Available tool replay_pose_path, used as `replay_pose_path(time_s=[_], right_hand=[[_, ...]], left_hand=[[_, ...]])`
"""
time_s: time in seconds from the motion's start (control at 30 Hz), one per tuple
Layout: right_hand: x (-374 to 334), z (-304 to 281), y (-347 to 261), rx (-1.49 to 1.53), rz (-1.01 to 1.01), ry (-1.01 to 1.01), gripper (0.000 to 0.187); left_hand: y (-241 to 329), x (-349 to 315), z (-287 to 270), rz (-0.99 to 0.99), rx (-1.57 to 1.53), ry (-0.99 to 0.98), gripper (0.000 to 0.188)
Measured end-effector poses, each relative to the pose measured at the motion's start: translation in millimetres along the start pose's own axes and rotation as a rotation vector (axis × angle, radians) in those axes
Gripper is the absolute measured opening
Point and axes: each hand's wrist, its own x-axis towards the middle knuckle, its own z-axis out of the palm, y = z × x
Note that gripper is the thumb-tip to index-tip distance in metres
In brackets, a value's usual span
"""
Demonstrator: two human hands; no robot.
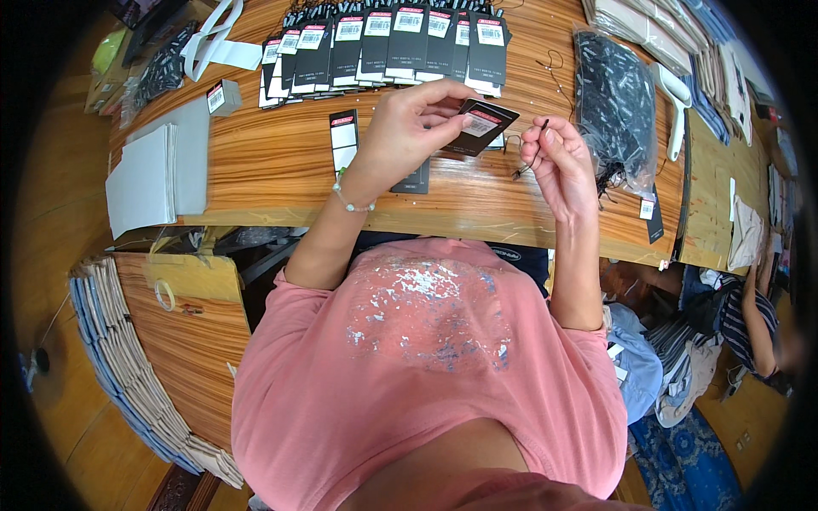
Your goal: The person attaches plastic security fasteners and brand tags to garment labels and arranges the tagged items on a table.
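Note:
My left hand (413, 128) pinches a black hang tag (487, 128) with a white and red sticker between thumb and fingers, tilted above the table. To its right, the fingertips of my right hand (564, 166) close on a thin black hang-tag string (532, 160), whose lower end dangles. A fine loop shows between tag and right hand; whether it runs through the tag's hole I cannot tell. Under my left wrist lie a tag with white stickers (343, 140) and another dark tag (415, 180), partly covered.
Overlapping rows of strung black tags (375, 43) lie at the back. A clear bag of black strings (615, 106) and a white plastic handled tool (679, 106) are at right. White paper sheets (143, 180) and a small grey box (223, 99) sit left; folded garments (141, 366) lie lower left.

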Motion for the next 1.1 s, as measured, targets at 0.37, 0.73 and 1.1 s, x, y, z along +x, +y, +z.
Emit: replay_pose_path(time_s=[0.37,0.73,1.1], right_hand=[[-3.0,35.0,7.9,-0.910,-0.238,0.127,0.011],[-1.2,47.1,1.0,-1.088,-0.337,0.137,0.011],[1.0,33.8,5.5,-0.591,-0.064,0.079,0.008]], left_hand=[[0.6,-1.2,12.3,0.069,-0.037,0.092,0.022],[9.2,-8.4,18.0,0.148,0.134,0.107,0.022],[5.8,-10.7,14.3,0.312,0.426,0.059,0.022]])
